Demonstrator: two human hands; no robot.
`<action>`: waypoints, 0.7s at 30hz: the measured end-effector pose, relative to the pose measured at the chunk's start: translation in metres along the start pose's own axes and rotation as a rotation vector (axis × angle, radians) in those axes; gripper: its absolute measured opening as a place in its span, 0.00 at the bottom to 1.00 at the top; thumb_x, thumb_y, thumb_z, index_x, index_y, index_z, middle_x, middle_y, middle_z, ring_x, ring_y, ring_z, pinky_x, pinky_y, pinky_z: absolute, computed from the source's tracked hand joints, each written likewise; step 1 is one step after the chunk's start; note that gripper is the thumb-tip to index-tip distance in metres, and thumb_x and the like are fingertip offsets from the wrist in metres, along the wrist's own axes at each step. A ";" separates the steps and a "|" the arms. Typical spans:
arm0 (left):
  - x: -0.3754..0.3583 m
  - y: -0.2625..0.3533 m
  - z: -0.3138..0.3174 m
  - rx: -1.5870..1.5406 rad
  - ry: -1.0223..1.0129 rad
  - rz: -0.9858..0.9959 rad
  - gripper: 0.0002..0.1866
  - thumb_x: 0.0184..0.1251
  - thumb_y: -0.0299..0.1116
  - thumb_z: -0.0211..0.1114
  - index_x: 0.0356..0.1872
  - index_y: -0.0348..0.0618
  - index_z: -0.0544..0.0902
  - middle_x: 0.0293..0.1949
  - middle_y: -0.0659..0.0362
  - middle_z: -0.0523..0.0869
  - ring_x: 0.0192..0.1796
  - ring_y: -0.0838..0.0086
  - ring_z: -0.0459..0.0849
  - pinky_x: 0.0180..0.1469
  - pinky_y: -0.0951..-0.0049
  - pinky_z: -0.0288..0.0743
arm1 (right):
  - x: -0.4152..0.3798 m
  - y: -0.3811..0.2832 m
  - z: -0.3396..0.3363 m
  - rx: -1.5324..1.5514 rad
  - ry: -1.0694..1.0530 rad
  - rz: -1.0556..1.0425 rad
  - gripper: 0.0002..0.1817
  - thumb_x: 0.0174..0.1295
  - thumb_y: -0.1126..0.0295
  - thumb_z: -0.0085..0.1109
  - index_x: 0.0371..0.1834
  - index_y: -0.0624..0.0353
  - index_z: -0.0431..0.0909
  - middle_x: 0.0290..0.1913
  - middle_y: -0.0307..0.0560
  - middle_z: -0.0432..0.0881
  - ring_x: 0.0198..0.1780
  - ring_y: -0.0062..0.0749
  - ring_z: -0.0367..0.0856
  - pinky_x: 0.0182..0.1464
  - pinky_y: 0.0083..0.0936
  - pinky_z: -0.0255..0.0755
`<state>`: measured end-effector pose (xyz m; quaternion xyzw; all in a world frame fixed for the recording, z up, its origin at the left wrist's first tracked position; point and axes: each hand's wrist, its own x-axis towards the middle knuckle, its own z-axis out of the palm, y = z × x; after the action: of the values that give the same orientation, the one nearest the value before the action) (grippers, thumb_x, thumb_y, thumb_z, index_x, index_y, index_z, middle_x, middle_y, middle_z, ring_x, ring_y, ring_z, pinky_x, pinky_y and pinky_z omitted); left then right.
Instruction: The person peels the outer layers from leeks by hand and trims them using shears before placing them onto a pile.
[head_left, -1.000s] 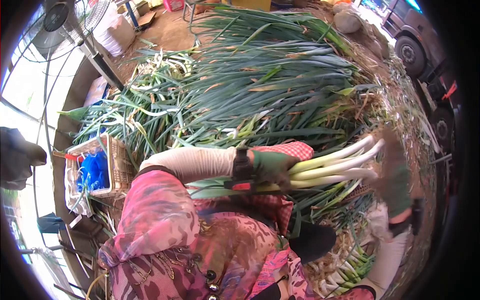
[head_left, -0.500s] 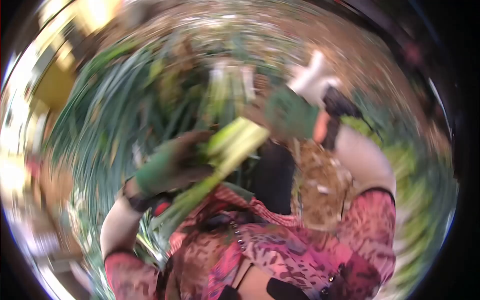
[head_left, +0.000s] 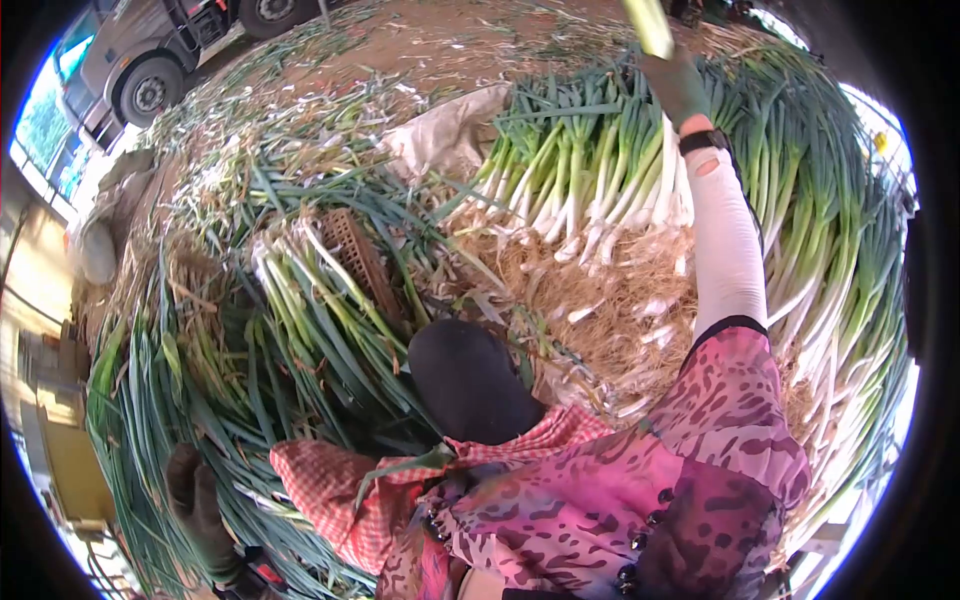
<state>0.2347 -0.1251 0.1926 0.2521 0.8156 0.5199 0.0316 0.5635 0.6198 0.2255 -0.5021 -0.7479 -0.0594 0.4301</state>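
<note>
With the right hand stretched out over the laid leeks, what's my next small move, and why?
I'd probably lower the right hand and set the pale stalk down beside the row of leeks. The stalk is held up near the row's far side, where leeks already lie side by side, white ends toward the body.

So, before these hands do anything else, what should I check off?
1. Right hand gripping the pale green stalk: ok.
2. Whole held stalk in view: not ok, the picture's top edge cuts it off.
3. Left hand free: cannot tell; it is by the long green leaves, fingertips hard to read.
4. White stalk ends in the row pointing towards the root litter: ok.
5. Ground clear of scraps: not ok, loose pale bits lie among the roots.
</note>
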 end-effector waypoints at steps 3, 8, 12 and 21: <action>0.011 -0.027 0.019 -0.096 -0.098 -0.113 0.19 0.70 0.28 0.63 0.60 0.35 0.77 0.53 0.59 0.83 0.55 0.75 0.79 0.61 0.74 0.69 | -0.002 0.156 0.033 -0.554 -0.371 0.261 0.25 0.59 0.57 0.55 0.56 0.61 0.77 0.53 0.65 0.82 0.56 0.52 0.82 0.58 0.42 0.73; 0.026 -0.057 0.086 -0.132 -0.298 -0.314 0.19 0.67 0.24 0.65 0.58 0.34 0.77 0.50 0.58 0.84 0.52 0.76 0.80 0.57 0.75 0.73 | -0.117 0.226 0.019 -0.294 -0.253 0.932 0.31 0.54 0.49 0.58 0.55 0.63 0.81 0.60 0.67 0.78 0.65 0.54 0.74 0.67 0.37 0.68; 0.040 -0.066 0.142 -0.225 -0.532 -0.269 0.16 0.66 0.26 0.67 0.54 0.35 0.78 0.44 0.63 0.83 0.47 0.81 0.78 0.52 0.79 0.72 | -0.110 0.215 0.041 -0.586 -0.279 0.892 0.40 0.58 0.41 0.53 0.64 0.64 0.74 0.68 0.58 0.73 0.72 0.46 0.67 0.71 0.35 0.62; 0.103 -0.165 0.188 0.086 -0.542 -0.389 0.21 0.59 0.41 0.69 0.47 0.33 0.82 0.38 0.56 0.87 0.42 0.71 0.84 0.47 0.71 0.76 | -0.076 0.259 0.046 -0.713 -0.742 0.569 0.47 0.63 0.29 0.37 0.61 0.65 0.76 0.65 0.63 0.74 0.70 0.50 0.70 0.73 0.37 0.57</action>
<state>0.1416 0.0225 -0.0141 0.2220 0.8315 0.3834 0.3353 0.7542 0.7173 0.0550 -0.7841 -0.6180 -0.0098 -0.0566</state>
